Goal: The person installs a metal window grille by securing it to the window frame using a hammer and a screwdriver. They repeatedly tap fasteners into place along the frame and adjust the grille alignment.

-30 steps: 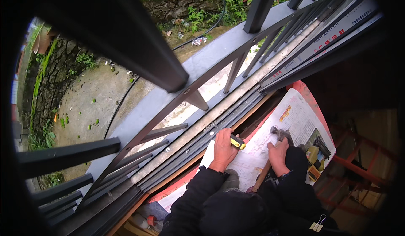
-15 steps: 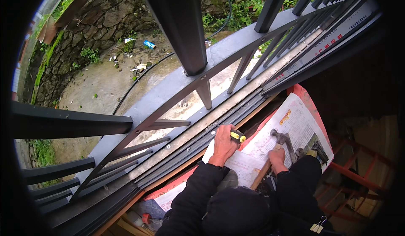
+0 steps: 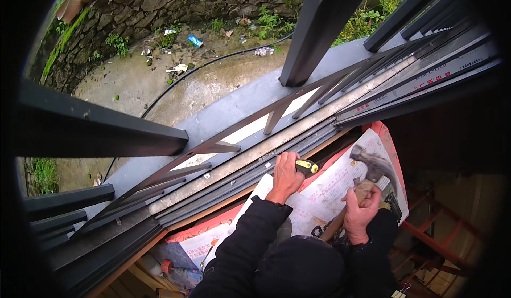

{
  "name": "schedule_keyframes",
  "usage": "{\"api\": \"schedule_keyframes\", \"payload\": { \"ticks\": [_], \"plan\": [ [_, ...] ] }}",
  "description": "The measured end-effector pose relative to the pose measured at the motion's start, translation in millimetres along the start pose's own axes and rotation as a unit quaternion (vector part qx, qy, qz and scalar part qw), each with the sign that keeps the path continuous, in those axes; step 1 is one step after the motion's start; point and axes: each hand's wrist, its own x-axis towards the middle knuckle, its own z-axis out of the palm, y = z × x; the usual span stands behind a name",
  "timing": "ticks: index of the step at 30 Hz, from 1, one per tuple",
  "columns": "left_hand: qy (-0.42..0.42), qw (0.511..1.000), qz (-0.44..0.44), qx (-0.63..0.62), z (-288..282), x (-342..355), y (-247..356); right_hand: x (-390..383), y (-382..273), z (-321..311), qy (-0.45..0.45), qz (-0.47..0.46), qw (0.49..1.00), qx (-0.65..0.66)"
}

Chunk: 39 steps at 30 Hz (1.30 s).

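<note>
My left hand [image 3: 285, 176] grips a tool with a yellow and black handle [image 3: 307, 166], its tip set against the dark metal window track [image 3: 250, 176]. My right hand [image 3: 361, 213] holds a hammer by its wooden handle, and the steel hammer head [image 3: 372, 165] is raised above the printed paper sheets [image 3: 340, 183] spread on the sill. Both forearms are in black sleeves. The tool's tip is hidden by my left hand.
Black metal window bars [image 3: 319, 26] cross the view outside the track. Far below lie a concrete yard [image 3: 175, 93], a black hose and a stone wall. A red frame [image 3: 442, 229] stands at the lower right. Small tools [image 3: 175, 268] lie at the lower left.
My right hand has lifted the hammer, so its head now stands higher above the paper. My left hand has stayed on the yellow-handled tool at the track. My head has tilted.
</note>
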Motion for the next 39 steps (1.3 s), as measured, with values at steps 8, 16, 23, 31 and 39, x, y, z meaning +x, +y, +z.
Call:
{"api": "schedule_keyframes", "payload": {
  "ticks": [8,16,23,31,39],
  "plan": [
    [0.009,1.0,0.019,-0.006,-6,2,-6,-18,-8,-2,-0.212,0.168,0.955,-0.118],
    [0.021,0.998,0.05,-0.018,-10,1,-8,-33,22,6,-0.185,0.079,0.969,-0.146],
    [0.011,0.997,0.072,0.002,-11,-3,-10,-24,-10,-8,-0.154,0.134,0.974,-0.101],
    [-0.016,0.998,0.058,-0.009,-17,1,-17,-25,5,6,-0.227,0.076,0.938,-0.25],
    [-0.004,0.998,0.062,0.01,-16,1,-16,-15,-19,-18,-0.125,-0.026,0.991,-0.046]
  ]
}}
